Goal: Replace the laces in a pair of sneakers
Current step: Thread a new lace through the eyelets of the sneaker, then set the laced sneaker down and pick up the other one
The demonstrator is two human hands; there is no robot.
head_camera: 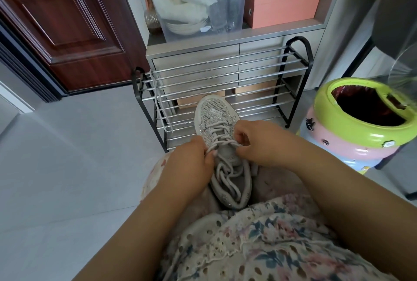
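A grey mesh sneaker (212,114) lies on my lap, toe pointing away from me. A grey lace (222,137) criss-crosses its eyelets, and its loose ends pile up in loops (228,181) over the shoe's opening. My left hand (191,159) pinches a strand of the lace at the shoe's left side. On the shoe's right side my right hand (255,143) pinches another strand with curled fingers. A second grey lace (159,100) hangs over the left end of the shoe rack.
A black metal shoe rack (225,73) with chrome bars stands straight ahead against a grey cabinet (194,54). A green and pink bin (361,123) sits at the right. A brown door (63,21) is at the left, with grey floor tiles (67,168) below.
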